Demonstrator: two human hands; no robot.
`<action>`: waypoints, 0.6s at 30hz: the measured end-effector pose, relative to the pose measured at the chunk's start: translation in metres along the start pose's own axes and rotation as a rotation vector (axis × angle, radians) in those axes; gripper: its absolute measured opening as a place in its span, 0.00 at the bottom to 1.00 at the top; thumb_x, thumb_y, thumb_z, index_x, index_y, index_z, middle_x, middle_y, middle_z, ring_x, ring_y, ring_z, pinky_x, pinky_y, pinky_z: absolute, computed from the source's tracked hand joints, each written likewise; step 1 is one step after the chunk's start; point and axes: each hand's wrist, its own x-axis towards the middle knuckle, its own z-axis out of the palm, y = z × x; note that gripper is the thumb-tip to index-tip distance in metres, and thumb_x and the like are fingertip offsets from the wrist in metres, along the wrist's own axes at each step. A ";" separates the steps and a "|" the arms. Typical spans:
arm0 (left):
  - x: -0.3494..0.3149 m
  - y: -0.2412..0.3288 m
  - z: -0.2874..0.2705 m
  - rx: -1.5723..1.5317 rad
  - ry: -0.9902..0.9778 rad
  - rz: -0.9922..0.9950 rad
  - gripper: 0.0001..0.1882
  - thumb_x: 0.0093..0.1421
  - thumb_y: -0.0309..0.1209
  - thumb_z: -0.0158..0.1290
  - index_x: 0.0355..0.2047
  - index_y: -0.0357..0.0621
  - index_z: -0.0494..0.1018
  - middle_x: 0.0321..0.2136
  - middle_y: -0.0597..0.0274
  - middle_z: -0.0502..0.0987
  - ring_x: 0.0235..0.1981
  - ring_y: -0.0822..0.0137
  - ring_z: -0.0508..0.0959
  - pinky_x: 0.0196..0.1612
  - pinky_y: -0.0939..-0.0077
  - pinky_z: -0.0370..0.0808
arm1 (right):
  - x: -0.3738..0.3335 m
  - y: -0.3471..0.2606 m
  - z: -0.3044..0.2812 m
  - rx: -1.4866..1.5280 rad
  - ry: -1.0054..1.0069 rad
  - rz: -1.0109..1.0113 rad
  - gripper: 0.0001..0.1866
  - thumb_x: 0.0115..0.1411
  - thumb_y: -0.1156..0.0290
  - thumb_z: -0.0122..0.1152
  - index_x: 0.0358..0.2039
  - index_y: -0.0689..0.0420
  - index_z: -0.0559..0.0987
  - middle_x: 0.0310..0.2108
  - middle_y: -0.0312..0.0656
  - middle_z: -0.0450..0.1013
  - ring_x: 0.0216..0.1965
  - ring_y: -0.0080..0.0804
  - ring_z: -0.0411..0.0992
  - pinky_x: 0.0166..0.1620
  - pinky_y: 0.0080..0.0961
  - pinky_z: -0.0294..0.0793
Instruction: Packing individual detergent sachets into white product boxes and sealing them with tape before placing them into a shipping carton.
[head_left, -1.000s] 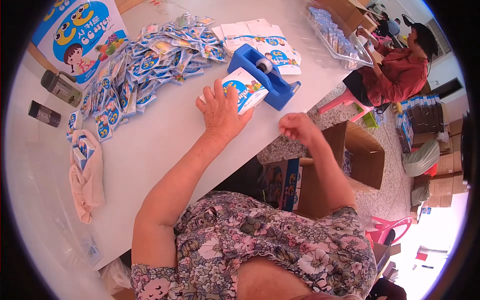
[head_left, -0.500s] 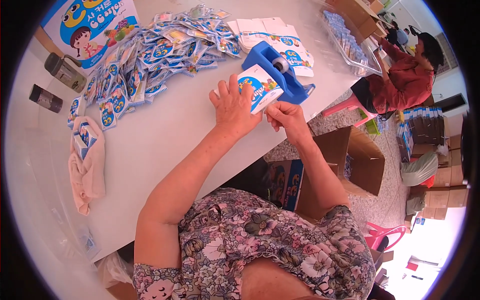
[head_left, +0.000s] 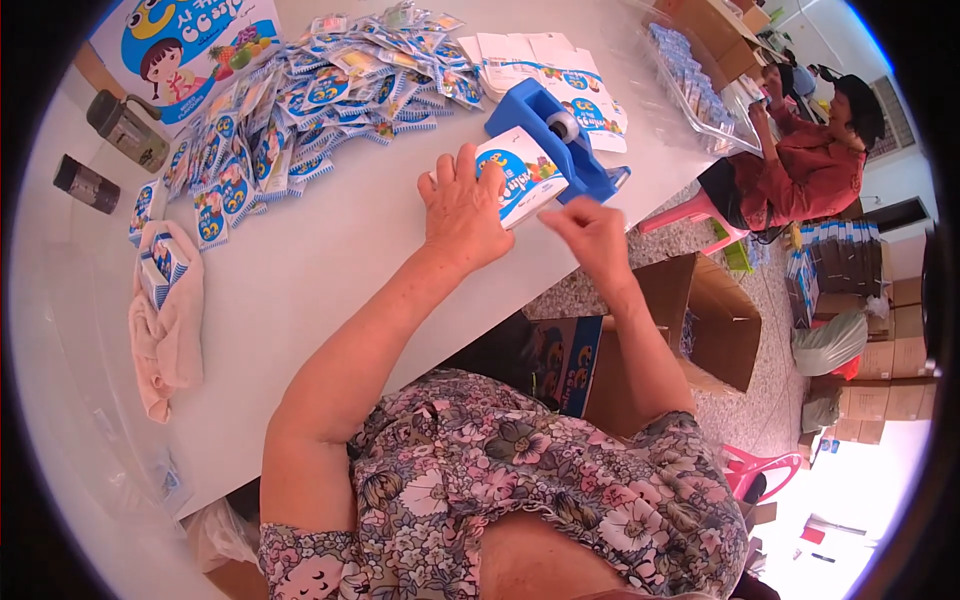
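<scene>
A small white-and-blue printed carton (head_left: 522, 176) lies on the white table, against the near side of a blue tape dispenser (head_left: 553, 135). My left hand (head_left: 463, 210) grips the carton from its left, with fingers over the top and thumb along the near edge. Just off the carton's near right corner is my right hand (head_left: 592, 236), blurred by motion. Its fingers are curled closed, and whatever they may pinch is hidden. Behind the dispenser lie flattened white cartons (head_left: 585, 95). A heap of small blue-and-white sachets (head_left: 320, 110) spreads across the table's far left.
A pink cloth (head_left: 165, 320) with small packets on it lies at left, near two dark bottles (head_left: 125, 130). A clear tray (head_left: 690, 85) of packets stands far right. An open cardboard box (head_left: 715, 320) sits below the table edge. A person in red (head_left: 800, 170) sits beyond.
My right hand has drawn slightly to the right and away from the carton's end, its fingers curling more. My left hand and the carton stay in place. The view has shifted slightly.
</scene>
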 end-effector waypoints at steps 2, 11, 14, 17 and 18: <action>-0.002 -0.003 -0.005 -0.009 -0.024 -0.004 0.28 0.39 0.34 0.67 0.41 0.48 0.68 0.52 0.54 0.60 0.54 0.52 0.60 0.54 0.51 0.55 | 0.005 -0.036 -0.007 -0.174 0.117 -0.279 0.21 0.46 0.58 0.77 0.33 0.59 0.80 0.34 0.40 0.77 0.35 0.33 0.74 0.38 0.29 0.72; -0.029 -0.040 -0.018 -0.086 0.045 0.400 0.31 0.35 0.33 0.68 0.40 0.47 0.66 0.55 0.50 0.67 0.53 0.48 0.66 0.53 0.50 0.61 | 0.028 -0.035 0.015 -0.506 -0.003 -0.675 0.45 0.42 0.46 0.74 0.60 0.49 0.71 0.64 0.41 0.64 0.67 0.44 0.57 0.63 0.48 0.55; -0.036 -0.046 -0.027 -0.186 -0.096 0.437 0.32 0.36 0.33 0.67 0.43 0.45 0.66 0.56 0.50 0.67 0.55 0.47 0.66 0.54 0.52 0.63 | 0.015 -0.030 0.021 -0.363 -0.340 -0.668 0.53 0.39 0.41 0.74 0.63 0.53 0.66 0.62 0.45 0.65 0.64 0.48 0.61 0.63 0.50 0.55; -0.065 -0.050 -0.037 -0.179 -0.117 0.377 0.38 0.35 0.32 0.69 0.48 0.43 0.64 0.60 0.45 0.64 0.59 0.45 0.65 0.54 0.56 0.66 | -0.005 -0.062 0.026 -0.541 -0.458 -0.726 0.57 0.36 0.42 0.76 0.63 0.59 0.63 0.54 0.50 0.69 0.58 0.49 0.67 0.60 0.50 0.61; -0.068 -0.043 -0.037 -0.219 -0.159 0.421 0.38 0.35 0.32 0.69 0.48 0.43 0.64 0.60 0.45 0.64 0.59 0.45 0.65 0.54 0.56 0.66 | -0.016 -0.074 0.019 -0.555 -0.447 -0.654 0.57 0.36 0.42 0.76 0.63 0.59 0.63 0.54 0.50 0.69 0.58 0.49 0.67 0.60 0.50 0.61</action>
